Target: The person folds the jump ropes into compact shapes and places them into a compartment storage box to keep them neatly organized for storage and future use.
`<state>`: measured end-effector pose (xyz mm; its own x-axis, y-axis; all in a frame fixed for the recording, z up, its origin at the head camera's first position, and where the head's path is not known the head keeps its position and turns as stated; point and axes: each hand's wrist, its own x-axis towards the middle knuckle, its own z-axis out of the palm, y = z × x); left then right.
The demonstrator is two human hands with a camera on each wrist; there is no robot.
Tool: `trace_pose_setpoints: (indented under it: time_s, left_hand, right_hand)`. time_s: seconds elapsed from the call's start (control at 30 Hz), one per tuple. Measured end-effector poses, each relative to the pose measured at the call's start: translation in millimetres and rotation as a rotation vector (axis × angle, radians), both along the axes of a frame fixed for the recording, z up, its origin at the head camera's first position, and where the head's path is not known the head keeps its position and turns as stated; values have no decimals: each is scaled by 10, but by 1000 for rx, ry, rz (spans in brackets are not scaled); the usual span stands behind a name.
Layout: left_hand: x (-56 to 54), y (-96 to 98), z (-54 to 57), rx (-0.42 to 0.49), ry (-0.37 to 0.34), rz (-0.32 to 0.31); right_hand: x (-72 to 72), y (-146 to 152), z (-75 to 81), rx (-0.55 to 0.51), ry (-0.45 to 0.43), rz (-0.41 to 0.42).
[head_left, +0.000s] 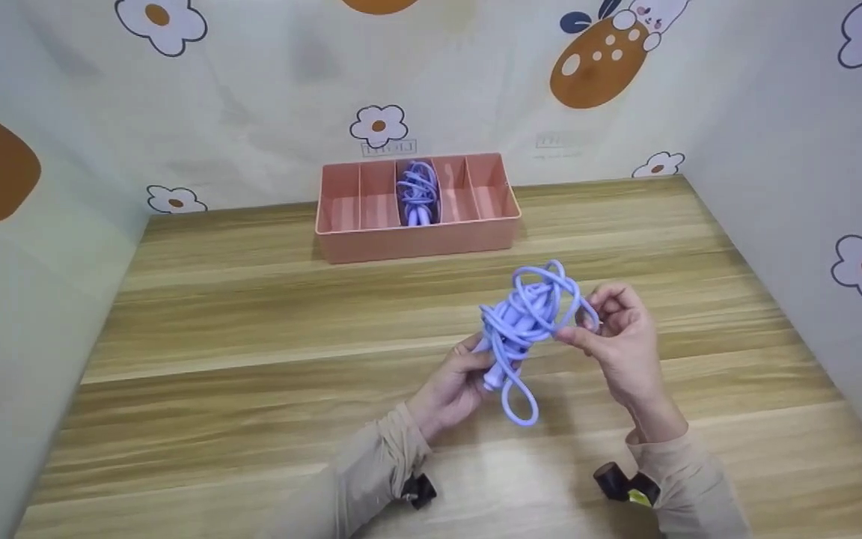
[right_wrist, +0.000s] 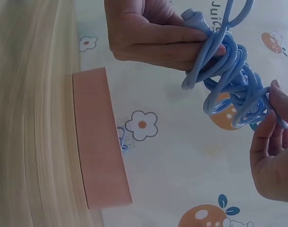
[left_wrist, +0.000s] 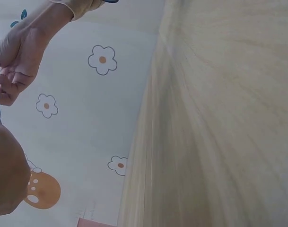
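A wound-up periwinkle-blue jump rope (head_left: 524, 318) is held up over the table, its cord looped round its handles. My left hand (head_left: 455, 385) grips the bundle from below at the handle end, where one handle tip pokes out and a loose loop hangs down. With thumb and fingers, my right hand (head_left: 625, 340) pinches a loop of cord at the bundle's right side. The right wrist view shows the rope (right_wrist: 229, 71) stretched between both hands. In the left wrist view only a sliver of it appears at the left edge.
A pink box (head_left: 420, 245) with several compartments stands at the back of the table (head_left: 236, 314). Its middle compartment holds another coiled jump rope (head_left: 420, 191), handles towards me. Patterned cloth walls (head_left: 251, 97) enclose the table at the back and sides.
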<state>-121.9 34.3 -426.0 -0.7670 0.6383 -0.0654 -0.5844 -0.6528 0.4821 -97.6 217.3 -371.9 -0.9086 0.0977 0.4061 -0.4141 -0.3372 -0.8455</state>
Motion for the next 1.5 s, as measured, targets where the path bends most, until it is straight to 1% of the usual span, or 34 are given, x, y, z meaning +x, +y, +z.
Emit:
trace_pose_setpoints:
  time_s: [0.13,0.23,0.33,0.4,0.47,0.53,0.6,0.73,0.83,0.93,1.07,1.2,1.3,1.4,1.47,1.5]
  left_hand:
    - [-17,2,-3,-54,-2,46]
    - [-44,-1,-9,-77,-10,94]
    - [-65,-12,-16,-78,-21,125]
    - [-74,-18,-14,-77,-35,136]
    - [-83,-22,-18,-70,-50,144]
    - [-89,-25,-24,-73,-63,153]
    - [-97,-22,-26,-70,-66,159]
    - [-111,-19,-44,-58,-66,175]
    - [-118,-10,-53,-56,-76,189]
    - [-126,1,-63,-72,-74,202]
    - [-142,18,-74,-144,-37,229]
    - [-176,30,-90,-258,31,278]
    - [-199,29,-103,-351,80,319]
    - [-213,25,-119,-422,115,351]
    - [-221,25,-138,-441,123,364]
    - [-225,26,-149,-446,126,367]
  right_hand:
    - [1,-140,-25,-17,3,-157]
    - [-24,-276,-85,-6,38,-319]
    - [-61,-397,-165,39,74,-475]
    - [-85,-461,-214,54,89,-547]
    - [-109,-516,-256,40,95,-588]
    - [-132,-566,-282,-7,87,-602]
    - [-155,-613,-295,-60,54,-612]
    - [-193,-702,-310,-167,-53,-595]
    - [-208,-754,-336,-202,-136,-573]
    - [-217,-769,-373,-185,-175,-570]
    - [-230,-733,-417,-150,-164,-530]
    - [-256,-693,-465,-126,-178,-481]
    - [-283,-677,-520,-76,-195,-483]
    - [-304,-676,-580,-51,-252,-476]
    - [-312,-686,-611,-53,-302,-477]
    - [-315,-695,-621,-71,-326,-472]
